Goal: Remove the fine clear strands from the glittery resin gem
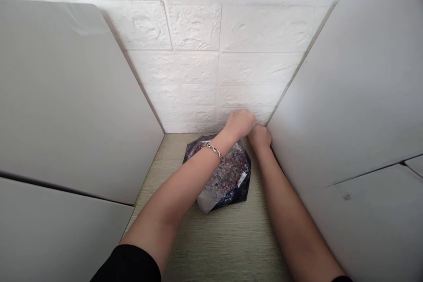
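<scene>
A clear and dark blue plastic bag [228,176] filled with small grey, white and red grains lies on a pale wood-grain surface [224,242] near the back wall. My left hand [239,124], with a chain bracelet on its wrist, reaches over the bag to its far end, fingers curled closed there. My right hand [260,136] is right beside it at the bag's far right corner, also closed. What the fingers grip is hidden behind the hands; it seems to be the bag's top edge.
Grey panels wall in the space on the left [66,105] and right [357,97]. A white embossed brick-pattern wall [205,66] closes the back. The wood-grain surface is a narrow strip between the panels.
</scene>
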Available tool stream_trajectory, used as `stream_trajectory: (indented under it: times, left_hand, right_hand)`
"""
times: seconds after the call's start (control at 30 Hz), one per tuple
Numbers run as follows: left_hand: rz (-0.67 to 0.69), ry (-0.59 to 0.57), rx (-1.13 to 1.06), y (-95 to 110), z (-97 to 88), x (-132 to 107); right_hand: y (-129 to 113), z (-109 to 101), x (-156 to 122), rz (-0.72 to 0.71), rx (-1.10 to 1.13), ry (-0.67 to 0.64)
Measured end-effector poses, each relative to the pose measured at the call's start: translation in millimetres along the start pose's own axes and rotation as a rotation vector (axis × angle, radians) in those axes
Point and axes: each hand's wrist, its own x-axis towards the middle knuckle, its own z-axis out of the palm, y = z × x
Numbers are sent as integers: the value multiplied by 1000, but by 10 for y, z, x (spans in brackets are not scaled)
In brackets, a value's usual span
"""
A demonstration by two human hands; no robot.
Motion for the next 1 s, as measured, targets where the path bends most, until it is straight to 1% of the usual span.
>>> stream_trajectory:
  times: [0.4, 0.57, 0.7, 0.87, 1.0]
  left_hand:
    - [36, 20, 16, 73, -69, 31]
    - [48, 30, 14, 47, -71, 25]
    - [34, 33, 7, 10, -80, 6]
    - [2, 58, -6, -23, -149, 8]
    - [4, 108, -39, -44, -302, 17]
  right_hand:
    - [34, 28, -6, -21, 34, 29]
    - [64, 37, 21, -37, 34, 59]
    - [67, 2, 21, -68, 39, 72]
    - [26, -142, 32, -106, 54, 125]
    - [5, -415, 35, -155, 101, 226]
